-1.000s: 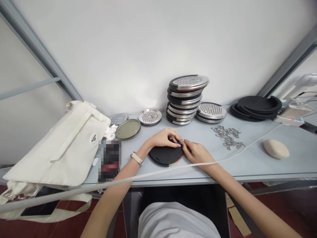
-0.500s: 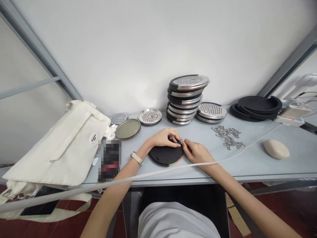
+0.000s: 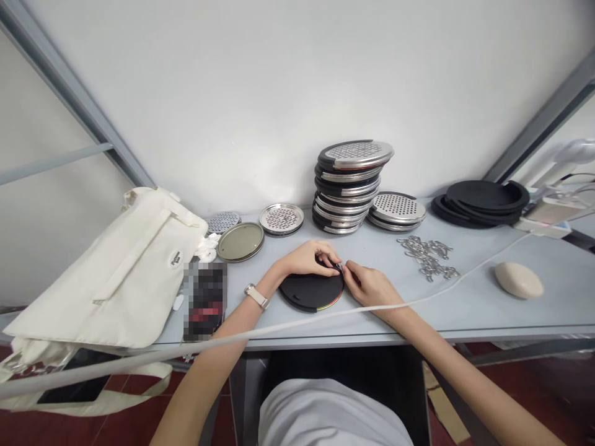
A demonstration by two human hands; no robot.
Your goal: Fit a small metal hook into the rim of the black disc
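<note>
A black round disc (image 3: 309, 290) lies on the table in front of me, a strip of red and yellow showing along its lower right edge. My left hand (image 3: 312, 259), with a watch on the wrist, curls over the far side of the disc and grips its rim. At the right edge of the rim, the fingers of my right hand (image 3: 367, 284) are pinched around a small metal clip (image 3: 339, 266), mostly hidden between both hands. A heap of similar wire clips (image 3: 428, 255) lies farther right.
Behind stand a tall stack of grater discs (image 3: 352, 192), a shorter stack (image 3: 398, 209) and black round holders (image 3: 486, 201). Olive lids (image 3: 240, 241) and a white bag (image 3: 102, 279) are left. A white cable (image 3: 288, 323) crosses in front; a cream mouse (image 3: 519, 280) sits right.
</note>
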